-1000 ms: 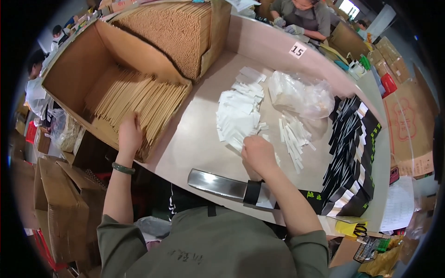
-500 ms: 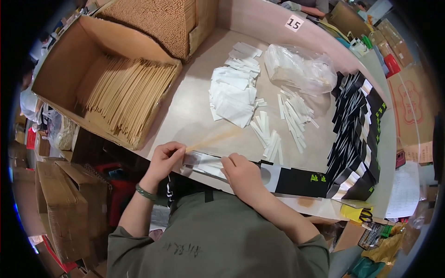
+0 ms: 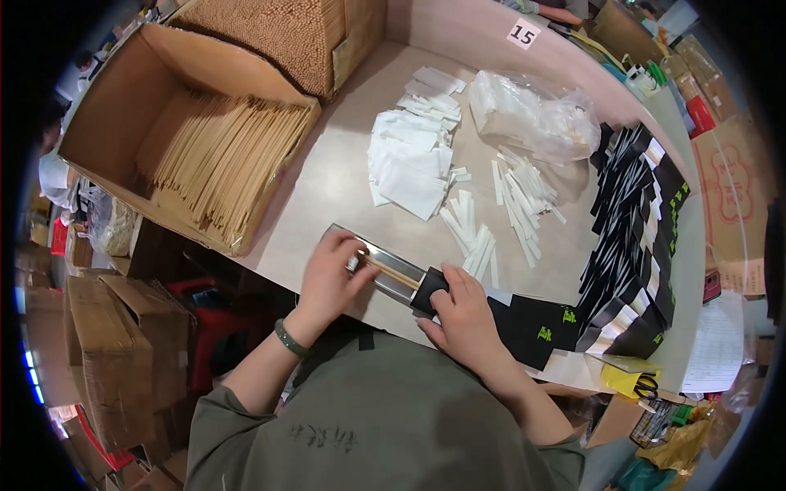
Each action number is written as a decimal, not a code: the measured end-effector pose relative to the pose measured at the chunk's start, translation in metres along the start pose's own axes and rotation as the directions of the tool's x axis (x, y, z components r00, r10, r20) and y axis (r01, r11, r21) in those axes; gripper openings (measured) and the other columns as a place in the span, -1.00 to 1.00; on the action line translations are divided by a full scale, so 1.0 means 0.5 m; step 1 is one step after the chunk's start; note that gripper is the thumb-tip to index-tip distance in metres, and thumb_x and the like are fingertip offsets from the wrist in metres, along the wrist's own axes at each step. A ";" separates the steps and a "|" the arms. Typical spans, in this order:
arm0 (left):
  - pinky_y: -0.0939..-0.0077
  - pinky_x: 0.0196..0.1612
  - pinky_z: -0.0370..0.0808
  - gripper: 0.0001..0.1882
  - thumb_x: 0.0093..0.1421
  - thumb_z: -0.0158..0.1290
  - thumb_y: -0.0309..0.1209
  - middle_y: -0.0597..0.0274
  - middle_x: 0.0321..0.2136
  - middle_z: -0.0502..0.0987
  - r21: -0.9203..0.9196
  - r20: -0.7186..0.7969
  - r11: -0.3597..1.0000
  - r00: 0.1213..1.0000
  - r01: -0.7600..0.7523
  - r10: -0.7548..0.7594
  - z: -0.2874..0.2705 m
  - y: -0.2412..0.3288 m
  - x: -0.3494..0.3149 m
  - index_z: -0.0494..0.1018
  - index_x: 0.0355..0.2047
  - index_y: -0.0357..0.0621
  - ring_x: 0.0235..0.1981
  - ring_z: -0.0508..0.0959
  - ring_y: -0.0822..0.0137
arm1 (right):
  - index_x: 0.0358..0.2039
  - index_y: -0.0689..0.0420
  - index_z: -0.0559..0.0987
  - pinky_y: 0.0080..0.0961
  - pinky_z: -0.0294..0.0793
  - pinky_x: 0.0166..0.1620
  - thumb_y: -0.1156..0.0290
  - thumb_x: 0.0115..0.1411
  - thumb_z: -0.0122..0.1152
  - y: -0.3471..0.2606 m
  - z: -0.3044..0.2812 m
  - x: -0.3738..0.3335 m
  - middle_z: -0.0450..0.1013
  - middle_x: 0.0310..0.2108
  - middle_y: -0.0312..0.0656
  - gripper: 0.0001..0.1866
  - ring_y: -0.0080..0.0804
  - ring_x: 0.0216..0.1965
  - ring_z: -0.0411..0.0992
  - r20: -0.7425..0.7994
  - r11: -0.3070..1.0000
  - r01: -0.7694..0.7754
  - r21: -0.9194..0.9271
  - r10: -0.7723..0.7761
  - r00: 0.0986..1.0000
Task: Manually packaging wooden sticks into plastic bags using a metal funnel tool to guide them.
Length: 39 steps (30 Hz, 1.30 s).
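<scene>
My left hand (image 3: 334,268) is closed round the near-left end of a pair of wooden chopsticks (image 3: 395,272). They lie along a shallow metal trough (image 3: 378,252) at the table's front edge. At the trough's right end, the chopsticks' other ends meet a black paper sleeve (image 3: 429,288). My right hand (image 3: 465,315) grips this sleeve, its thumb and fingers curled over it. Whether the tips are inside the sleeve or just under its edge is hard to tell. More flat black sleeves (image 3: 528,331) lie just right of my right hand.
A carton (image 3: 106,123) of loose chopsticks (image 3: 229,164) stands at left, a fuller box (image 3: 262,37) behind it. White paper packets (image 3: 409,164), narrow white strips (image 3: 520,204) and a plastic bag (image 3: 532,119) occupy the table's middle. Stacked black sleeves (image 3: 626,237) line the right wall.
The chopsticks, earlier raised and blurred beside my left hand, now lie in the trough. My right hand has moved right, from white paper in the trough to the black sleeve. The trough has tilted.
</scene>
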<state>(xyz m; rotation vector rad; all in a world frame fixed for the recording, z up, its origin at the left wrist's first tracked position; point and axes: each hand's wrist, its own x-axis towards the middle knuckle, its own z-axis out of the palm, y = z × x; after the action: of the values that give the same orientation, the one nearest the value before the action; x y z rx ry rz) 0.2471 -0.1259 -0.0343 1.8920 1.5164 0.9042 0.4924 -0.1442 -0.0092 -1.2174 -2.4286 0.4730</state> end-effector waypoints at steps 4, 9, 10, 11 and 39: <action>0.39 -0.20 0.54 -0.82 0.15 0.17 -0.51 0.07 -0.32 0.55 -0.129 0.013 0.958 0.966 0.258 -0.258 0.045 0.018 -0.013 0.53 -0.22 -0.24 -0.29 0.59 0.16 | -0.33 0.25 0.45 -0.06 0.33 0.16 0.39 -0.11 0.45 0.004 0.013 0.002 0.31 0.12 0.15 -0.61 0.15 0.14 0.29 0.010 1.000 0.029 0.001 -0.029 1.000; 0.22 -0.02 0.46 -0.20 0.05 0.31 -0.28 -0.08 -0.10 0.49 -0.229 0.311 0.969 0.950 0.090 -0.014 0.012 0.117 -0.021 0.22 0.24 -0.25 -0.13 0.52 -0.01 | -0.23 0.20 0.49 -0.07 0.36 0.10 0.44 -0.16 0.41 0.005 -0.021 0.000 0.32 0.04 0.12 -0.58 0.10 0.05 0.34 0.011 0.998 0.061 0.025 -0.062 0.998; 0.23 0.03 0.44 -0.07 -0.04 0.39 -0.24 -0.07 -0.04 0.46 0.033 0.216 0.994 0.972 -0.105 0.095 -0.016 0.097 -0.018 0.17 0.28 -0.22 -0.06 0.49 0.00 | -0.23 0.20 0.49 -0.07 0.36 0.10 0.44 -0.16 0.41 0.010 -0.024 0.005 0.32 0.04 0.12 -0.58 0.10 0.05 0.34 -0.008 0.999 0.046 0.010 -0.046 0.999; 0.20 0.08 0.39 0.03 -0.16 0.44 -0.19 -0.09 -0.05 0.43 0.311 0.137 0.904 0.955 -0.295 0.265 -0.037 0.083 -0.016 0.18 0.27 -0.26 -0.01 0.44 -0.01 | -0.21 0.15 0.51 -0.09 0.37 0.07 0.42 -0.15 0.41 0.010 -0.026 0.005 0.33 0.01 0.10 -0.57 0.08 0.01 0.34 -0.018 0.996 0.090 0.004 -0.090 0.996; 0.22 -0.18 0.50 -0.39 -0.09 0.26 -0.44 0.00 -0.29 0.50 0.182 0.284 0.983 0.957 0.003 -0.055 0.008 0.047 -0.041 0.37 0.03 -0.15 -0.24 0.54 -0.05 | -0.46 0.18 0.49 -0.07 0.44 -0.33 0.21 0.19 0.16 0.031 -0.011 -0.023 0.48 -0.54 0.01 -0.73 0.07 -0.43 0.48 0.193 0.882 -0.469 -0.043 0.468 0.862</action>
<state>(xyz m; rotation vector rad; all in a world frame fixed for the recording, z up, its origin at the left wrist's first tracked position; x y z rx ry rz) 0.2616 -0.1512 -0.0225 2.0197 1.4817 0.4635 0.5119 -0.1439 -0.0135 -1.8511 -2.2645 0.7703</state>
